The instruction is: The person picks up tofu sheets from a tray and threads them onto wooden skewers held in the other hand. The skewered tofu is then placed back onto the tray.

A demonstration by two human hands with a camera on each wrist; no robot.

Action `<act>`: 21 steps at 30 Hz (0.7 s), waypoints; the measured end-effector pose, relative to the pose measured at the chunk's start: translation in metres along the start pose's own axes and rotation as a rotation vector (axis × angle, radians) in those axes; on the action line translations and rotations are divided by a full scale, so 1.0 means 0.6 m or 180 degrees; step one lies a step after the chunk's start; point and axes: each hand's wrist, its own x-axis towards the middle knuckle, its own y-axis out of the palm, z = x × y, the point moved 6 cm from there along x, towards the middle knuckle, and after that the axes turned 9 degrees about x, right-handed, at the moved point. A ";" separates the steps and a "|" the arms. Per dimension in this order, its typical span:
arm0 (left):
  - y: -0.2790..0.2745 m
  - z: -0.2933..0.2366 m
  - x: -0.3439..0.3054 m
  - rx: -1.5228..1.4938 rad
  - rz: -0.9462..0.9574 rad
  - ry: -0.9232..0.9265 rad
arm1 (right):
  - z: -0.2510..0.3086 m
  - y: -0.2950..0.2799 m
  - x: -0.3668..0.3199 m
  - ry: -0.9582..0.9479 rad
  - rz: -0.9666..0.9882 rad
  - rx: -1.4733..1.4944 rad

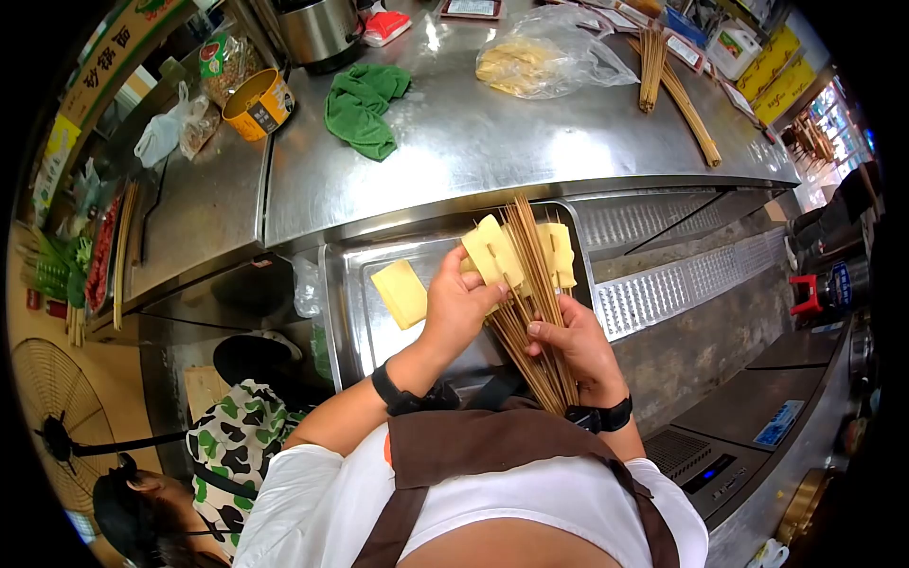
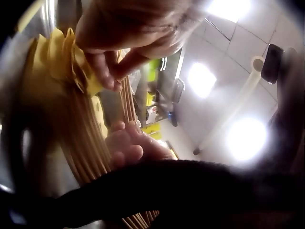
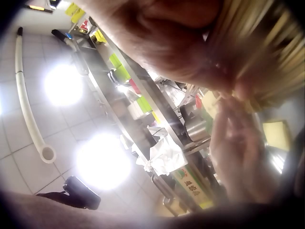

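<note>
My left hand (image 1: 458, 305) pinches a folded sheet of yellow tofu skin (image 1: 491, 248) between thumb and fingers, with a skewer run through it. The right hand (image 1: 579, 348) grips a thick bundle of bamboo skewers (image 1: 536, 270), its thumb lying across them. More threaded tofu skin (image 1: 561, 254) shows behind the bundle's upper end. In the left wrist view, several yellow folds (image 2: 57, 55) cluster at the skewer ends. Below my hands is a steel tray (image 1: 365, 343), with a small stack of flat yellow sheets (image 1: 401, 293) at its left.
Beyond the tray, the steel counter (image 1: 454, 142) holds a green cloth (image 1: 367, 109), a clear bag of yellow strips (image 1: 525, 68), loose skewers (image 1: 651, 68) and an orange tub (image 1: 258, 104). Another person (image 1: 227, 454) is low at the left, near a fan (image 1: 59, 435).
</note>
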 end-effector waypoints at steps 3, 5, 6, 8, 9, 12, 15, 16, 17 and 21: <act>0.004 -0.005 -0.007 0.0133 0.0097 -0.0037 | 0.000 -0.003 0.001 0.0053 0.0015 -0.0021; 0.008 -0.005 -0.012 0.0181 0.0164 -0.0011 | -0.001 -0.003 0.001 0.0062 -0.0010 -0.0078; 0.008 -0.006 -0.012 0.0181 0.0156 -0.0010 | -0.001 -0.003 0.001 0.0060 -0.0014 -0.0075; 0.009 -0.006 -0.012 0.0181 0.0146 -0.0013 | -0.001 -0.004 0.001 0.0058 -0.0032 -0.0065; 0.010 -0.006 -0.011 0.0215 0.0194 -0.0018 | -0.002 -0.005 0.001 0.0045 -0.0027 -0.0087; 0.013 -0.010 -0.007 0.0229 0.0240 0.0001 | 0.000 -0.006 0.002 0.0007 -0.0013 -0.0165; 0.007 -0.017 0.005 0.0334 0.0020 0.0036 | 0.001 -0.001 0.001 0.0008 0.0012 -0.0236; 0.002 -0.020 0.011 0.0541 -0.0088 0.0027 | 0.001 -0.001 0.001 0.0016 0.0016 -0.0243; -0.003 -0.022 0.015 0.0747 -0.0193 0.0021 | 0.001 -0.001 0.000 0.0019 0.0019 -0.0251; -0.016 0.005 0.039 0.0922 -0.0213 0.0111 | -0.004 -0.005 0.003 -0.0030 0.0056 -0.0194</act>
